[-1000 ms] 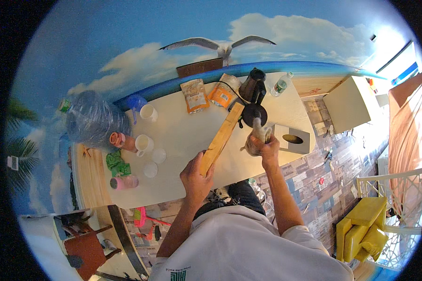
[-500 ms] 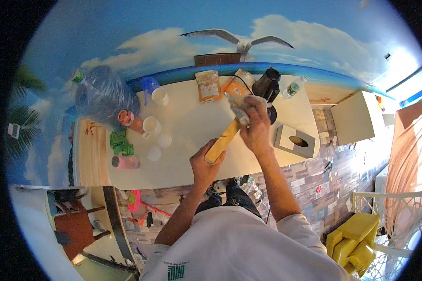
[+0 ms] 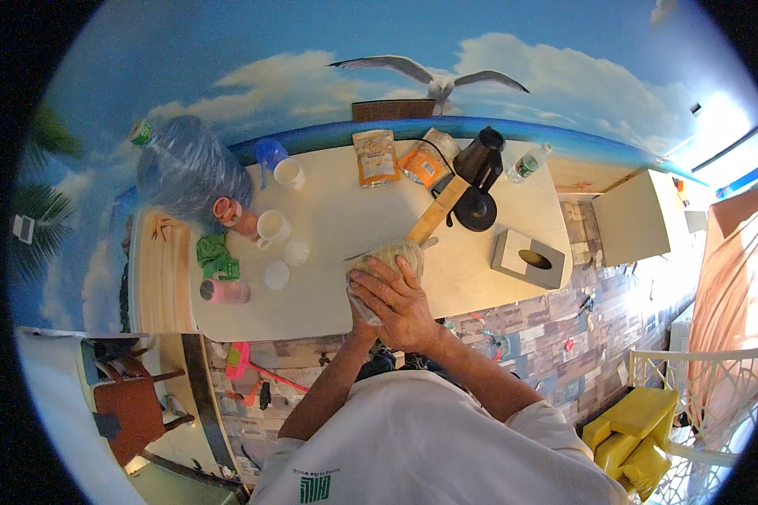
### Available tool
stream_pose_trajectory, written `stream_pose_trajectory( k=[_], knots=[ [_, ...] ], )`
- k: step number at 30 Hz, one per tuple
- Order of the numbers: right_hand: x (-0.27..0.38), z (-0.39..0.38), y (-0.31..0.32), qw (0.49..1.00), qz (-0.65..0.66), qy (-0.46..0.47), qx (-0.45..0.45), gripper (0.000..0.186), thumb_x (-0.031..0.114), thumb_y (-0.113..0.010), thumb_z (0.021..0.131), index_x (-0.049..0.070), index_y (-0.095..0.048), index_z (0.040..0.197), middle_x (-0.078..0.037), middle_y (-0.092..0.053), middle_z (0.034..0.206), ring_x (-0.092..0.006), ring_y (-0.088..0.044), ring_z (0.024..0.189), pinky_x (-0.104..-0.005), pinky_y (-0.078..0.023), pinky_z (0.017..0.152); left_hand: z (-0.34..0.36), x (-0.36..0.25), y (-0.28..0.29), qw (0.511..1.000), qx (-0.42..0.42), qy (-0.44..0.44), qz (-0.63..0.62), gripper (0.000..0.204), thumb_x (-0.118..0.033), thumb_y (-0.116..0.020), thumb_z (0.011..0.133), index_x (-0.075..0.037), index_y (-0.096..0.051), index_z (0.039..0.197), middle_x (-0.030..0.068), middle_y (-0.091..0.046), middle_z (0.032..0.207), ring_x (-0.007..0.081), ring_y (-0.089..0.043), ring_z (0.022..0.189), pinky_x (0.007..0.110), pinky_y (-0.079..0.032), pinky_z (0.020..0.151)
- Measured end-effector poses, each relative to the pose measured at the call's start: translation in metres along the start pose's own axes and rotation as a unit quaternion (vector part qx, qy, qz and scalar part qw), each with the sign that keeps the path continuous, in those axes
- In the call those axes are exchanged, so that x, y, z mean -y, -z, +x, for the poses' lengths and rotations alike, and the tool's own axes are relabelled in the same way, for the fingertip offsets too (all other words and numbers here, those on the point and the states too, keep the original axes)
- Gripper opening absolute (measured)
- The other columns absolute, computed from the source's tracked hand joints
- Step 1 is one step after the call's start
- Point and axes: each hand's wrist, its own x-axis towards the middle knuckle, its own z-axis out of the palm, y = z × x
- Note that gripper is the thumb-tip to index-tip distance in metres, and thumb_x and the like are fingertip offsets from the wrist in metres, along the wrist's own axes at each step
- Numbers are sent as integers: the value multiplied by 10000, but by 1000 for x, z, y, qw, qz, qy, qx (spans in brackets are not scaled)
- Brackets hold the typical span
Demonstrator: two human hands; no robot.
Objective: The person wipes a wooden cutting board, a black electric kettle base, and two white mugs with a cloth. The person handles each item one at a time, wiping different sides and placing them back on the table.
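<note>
A pale wooden board (image 3: pixel 437 205) slants up from my hands toward the black kettle (image 3: pixel 479 158) and its round black base (image 3: pixel 476 210). My right hand (image 3: pixel 396 303) is closed over a pale, crumpled cloth (image 3: pixel 406 252) around the board's lower end, at the table's front edge. Beneath it, my left hand (image 3: pixel 364 324) grips that same end, most of its fingers hidden by the cloth and my right hand. Right of the board, a grey tissue box (image 3: pixel 514 252) lies on the cream tabletop (image 3: pixel 320 219).
Along the back are orange pouches (image 3: pixel 376 160) and a water bottle (image 3: pixel 531 160). At left stand a large blue jug (image 3: pixel 189 168), cups (image 3: pixel 274 227), a pink container (image 3: pixel 223 291) and green bags (image 3: pixel 212 248). Yellow cushions (image 3: pixel 630 442) and a brown chair (image 3: pixel 129 417) are below.
My right hand and the cloth have moved down the board toward me, from near its upper end to the lower end, now covering much of my left hand.
</note>
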Motion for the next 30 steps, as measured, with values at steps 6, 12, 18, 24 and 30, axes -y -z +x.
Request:
stream_pose_trajectory(
  k=[6, 12, 18, 24, 30],
  knots=[
    [-64, 3, 14, 995, -32, -72, -60, 475, 274, -706, 864, 118, -646, 1309, -76, -597, 1411, -297, -437, 1437, -601, -178, 1225, 64, -54, 53, 916, 225, 245, -224, 386, -2, -731, 871, -5, -678, 1253, 85, -758, 1059, 122, -692, 947, 311, -556, 855],
    [-134, 30, 59, 976, -91, -123, -158, 426, 130, -634, 900, 82, -636, 1323, -97, -617, 1386, -338, -413, 1447, -578, -126, 1243, 77, -74, 57, 927, 209, 208, -232, 405, -4, -723, 876, -2, -664, 1277, 98, -749, 1092, 130, -697, 975, 303, -557, 844],
    [-46, 15, 12, 988, -61, -80, -115, 300, 169, -714, 847, 34, -686, 1114, -99, -641, 1305, -336, -505, 1358, -596, -233, 1208, 62, -57, 55, 935, 208, 187, -218, 428, -11, -728, 864, 15, -652, 1284, 120, -749, 1049, 143, -701, 944, 314, -560, 834],
    [-59, 22, 28, 989, 54, -12, -137, 278, 98, -707, 846, -11, -670, 1098, -157, -629, 1301, -387, -547, 1292, -552, -378, 1139, 74, -64, 56, 938, 206, 187, -208, 453, -17, -768, 842, 26, -655, 1279, 133, -751, 1047, 154, -703, 925, 317, -562, 826],
    [-75, 25, 51, 979, 41, -91, -177, 235, 82, -736, 834, -9, -680, 1043, -173, -604, 1317, -442, -489, 1348, -555, -383, 1140, 73, -70, 48, 935, 185, 181, -243, 436, 27, -727, 855, 13, -660, 1285, 131, -748, 1125, 155, -707, 1001, 319, -560, 882]
  ],
)
